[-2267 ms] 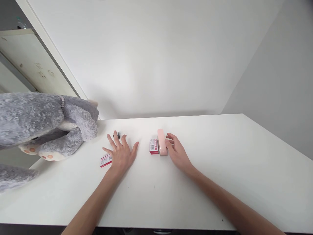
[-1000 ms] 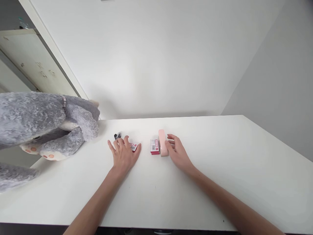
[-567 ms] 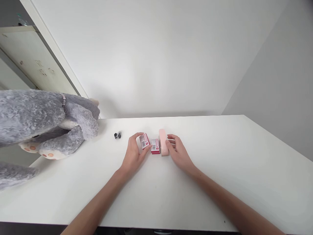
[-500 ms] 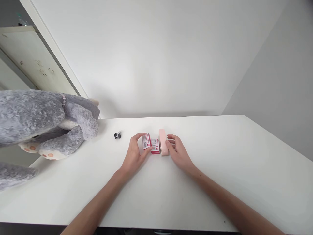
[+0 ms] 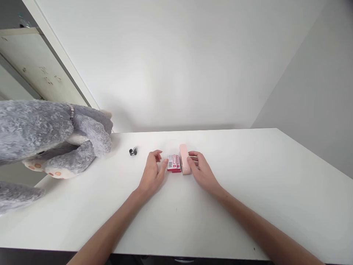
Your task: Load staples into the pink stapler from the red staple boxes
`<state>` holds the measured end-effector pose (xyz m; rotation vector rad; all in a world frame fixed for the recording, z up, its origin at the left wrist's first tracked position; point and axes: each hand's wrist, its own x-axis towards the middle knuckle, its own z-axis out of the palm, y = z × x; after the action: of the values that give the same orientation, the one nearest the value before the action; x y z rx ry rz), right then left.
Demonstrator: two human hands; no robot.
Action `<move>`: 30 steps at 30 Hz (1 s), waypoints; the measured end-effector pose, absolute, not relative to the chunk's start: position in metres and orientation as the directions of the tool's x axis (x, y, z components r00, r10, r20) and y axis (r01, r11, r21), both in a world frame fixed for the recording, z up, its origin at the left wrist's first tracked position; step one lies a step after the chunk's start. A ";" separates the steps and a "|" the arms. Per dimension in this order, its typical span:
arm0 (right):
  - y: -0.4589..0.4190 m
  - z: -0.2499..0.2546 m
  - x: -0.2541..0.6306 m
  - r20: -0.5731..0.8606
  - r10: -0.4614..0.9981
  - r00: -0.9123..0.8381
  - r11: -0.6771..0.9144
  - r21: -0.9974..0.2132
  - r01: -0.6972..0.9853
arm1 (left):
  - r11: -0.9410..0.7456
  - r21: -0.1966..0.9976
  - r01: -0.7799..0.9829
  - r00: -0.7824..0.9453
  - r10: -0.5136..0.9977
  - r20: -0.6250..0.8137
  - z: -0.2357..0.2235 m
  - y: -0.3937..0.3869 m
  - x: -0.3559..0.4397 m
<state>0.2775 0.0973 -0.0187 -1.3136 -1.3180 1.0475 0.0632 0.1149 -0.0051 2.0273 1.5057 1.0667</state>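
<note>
Side by side on the table are small red-and-white boxes (image 5: 173, 162) with printed labels, one of them overlapping its neighbour. Just left of them is my left hand (image 5: 153, 170). Its thumb and fingers are apart, with nothing between them, and the thumb tip is close to the nearest box's left edge. A pale pink stapler (image 5: 185, 159) lies lengthwise right beside the boxes. My right hand (image 5: 202, 168) holds it from the right, thumb on its side and fingers slightly curled. The fingertips are partly hidden.
A small black-and-silver clip-like object (image 5: 133, 151) lies farther left on the white table (image 5: 176, 228). A large grey plush toy (image 5: 55, 140) leans over the table's left side. Behind the table rises a white wall (image 5: 176, 66).
My left hand has set its small box down against the other boxes and let go, its fingers now apart. My right hand stays at the stapler.
</note>
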 end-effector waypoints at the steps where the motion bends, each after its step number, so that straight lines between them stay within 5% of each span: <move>1: 0.097 -0.019 0.278 0.054 0.998 0.045 0.046 -0.985 0.169 | -0.320 0.717 0.619 0.127 0.942 0.311 -0.005 0.115 0.063; 7: 0.097 -0.018 0.277 0.074 0.996 0.044 0.066 -0.982 0.177 | -0.402 0.740 0.539 0.301 0.913 0.277 -0.003 0.112 0.066; 20: 0.096 -0.017 0.278 0.061 0.998 0.033 0.054 -0.984 0.172 | -0.469 0.655 0.593 0.342 0.883 0.322 0.001 0.110 0.068; 30: 0.098 -0.018 0.277 0.053 0.998 0.034 0.046 -0.983 0.177 | -0.294 0.757 0.584 0.259 0.951 0.169 -0.001 0.111 0.067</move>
<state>0.2774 0.0975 -0.0178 -1.3183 -1.3320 1.0553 0.0668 0.1111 -0.0005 1.9729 1.3856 0.8476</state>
